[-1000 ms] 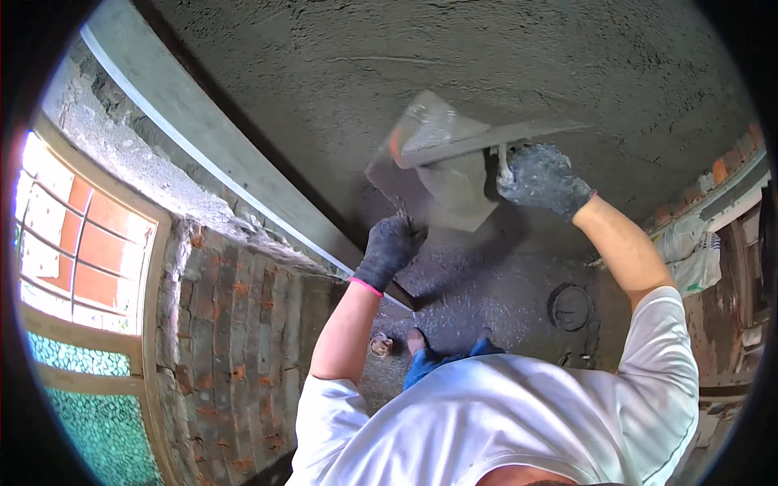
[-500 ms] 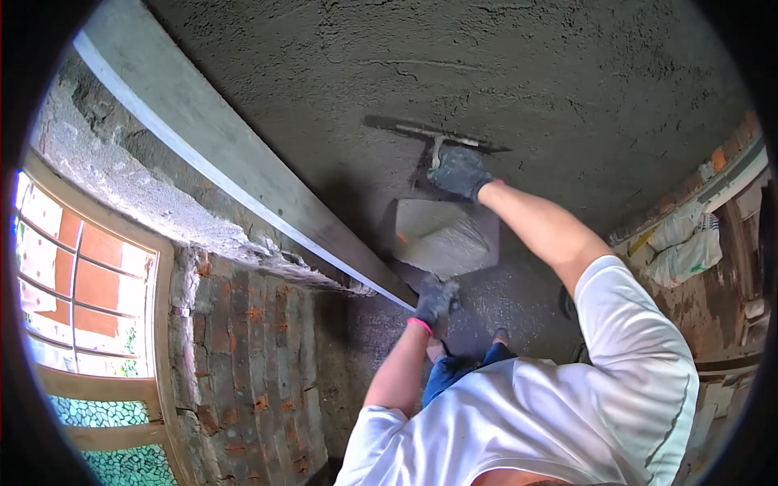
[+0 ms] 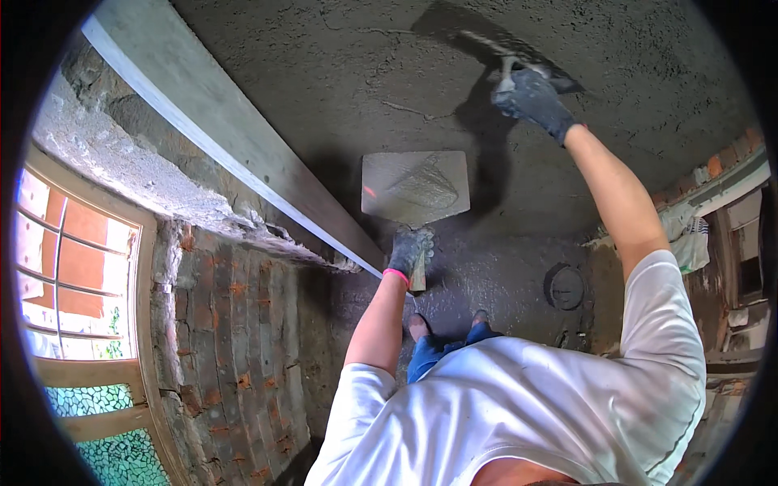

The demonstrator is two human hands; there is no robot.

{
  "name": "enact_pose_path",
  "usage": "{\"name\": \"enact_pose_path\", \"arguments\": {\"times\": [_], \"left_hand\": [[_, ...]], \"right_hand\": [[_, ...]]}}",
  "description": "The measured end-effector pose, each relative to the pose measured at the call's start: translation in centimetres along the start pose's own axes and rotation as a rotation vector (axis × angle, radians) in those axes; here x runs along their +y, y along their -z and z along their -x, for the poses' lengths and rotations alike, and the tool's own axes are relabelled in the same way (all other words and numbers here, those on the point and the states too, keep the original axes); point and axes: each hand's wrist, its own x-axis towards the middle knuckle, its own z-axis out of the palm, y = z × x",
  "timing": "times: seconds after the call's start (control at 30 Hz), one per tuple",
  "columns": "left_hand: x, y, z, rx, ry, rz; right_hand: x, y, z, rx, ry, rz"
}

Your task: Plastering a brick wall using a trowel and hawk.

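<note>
My gloved right hand (image 3: 531, 99) is closed round the grip of a plastering trowel (image 3: 466, 32). Its long dark blade lies at a slant against the wet grey plaster on the wall (image 3: 340, 97). Lower down, my gloved left hand (image 3: 410, 248), with a pink band at the wrist, grips the handle (image 3: 418, 279) of a plasterer's hawk (image 3: 377, 170). A heap of wet mortar (image 3: 428, 190) sits on the hawk's flat plate, which is apart from the trowel. My fingers are partly hidden by the gloves and grips.
A long straight-edged grey board (image 3: 235, 134) runs diagonally along the plaster's left side. Left of it are rough brickwork (image 3: 243, 348) and a barred window (image 3: 81, 267). A round cover (image 3: 564, 286) lies in the wet floor; a white sack (image 3: 693, 247) is at the right.
My right hand has carried the trowel up and to the right across the plaster. The hawk has shifted left and slightly up with my left hand, its plate now squarer in view.
</note>
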Motion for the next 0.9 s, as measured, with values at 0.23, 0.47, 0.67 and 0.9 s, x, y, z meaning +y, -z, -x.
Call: {"name": "enact_pose_path", "arguments": {"times": [0.23,0.47,0.67,0.9], "left_hand": [[-4.1,-0.1,2.6,0.118,-0.044,-0.054],[-5.2,-1.4,3.6,0.213,-0.15,-0.4],[-2.5,-3.6,5.0,0.235,-0.18,-0.398],[-1.3,-3.4,6.0,0.181,-0.16,-0.144]], "right_hand": [[-10.2,-2.5,3.2,-0.18,-0.113,0.45],[-18.2,-7.1,-3.3,-0.04,-0.267,0.006],[-13.1,-1.3,-10.8,-0.49,-0.071,-0.248],[-7.3,5.2,-9.5,-0.336,-0.53,-0.673]]}}
